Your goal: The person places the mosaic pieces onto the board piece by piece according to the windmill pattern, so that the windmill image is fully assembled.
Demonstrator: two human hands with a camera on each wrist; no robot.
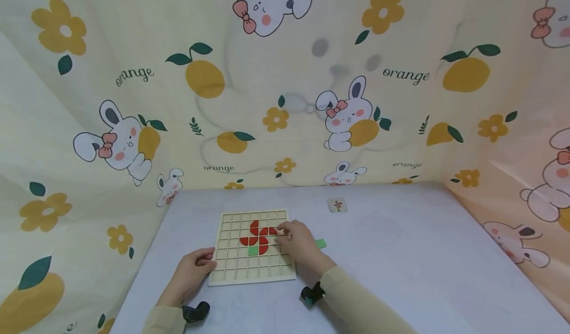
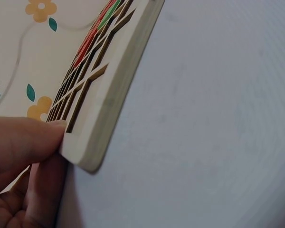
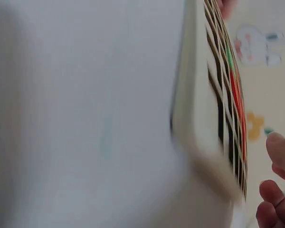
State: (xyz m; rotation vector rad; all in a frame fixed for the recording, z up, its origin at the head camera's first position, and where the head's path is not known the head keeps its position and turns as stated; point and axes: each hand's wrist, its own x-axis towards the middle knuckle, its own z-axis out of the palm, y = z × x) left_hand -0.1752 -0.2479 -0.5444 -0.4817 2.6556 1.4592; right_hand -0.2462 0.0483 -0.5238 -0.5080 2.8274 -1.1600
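A square wooden grid board [image 1: 229, 264] lies on the table, slightly left of centre. Several red quarter-round pieces [image 1: 263, 246] form a pinwheel in its middle, with a green square [image 1: 253, 251] in a cell just below. My left hand [image 1: 191, 272] holds the board's left edge; in the left wrist view its thumb [image 2: 35, 140] lies on the rim near the corner and the fingers are beside and below. Over the board's right side is my right hand [image 1: 300, 242], fingertips close to the rightmost red piece. In the right wrist view thumb [image 3: 281, 149] and fingers stand apart, nothing visible between them.
Another green piece [image 1: 321, 244] lies on the table right of the board, partly behind the right hand. Farther back sits a small card [image 1: 337, 205] with a red pinwheel on a grid. Printed cloth walls [image 1: 276, 141] enclose the white table [image 1: 401, 255] at the back and sides.
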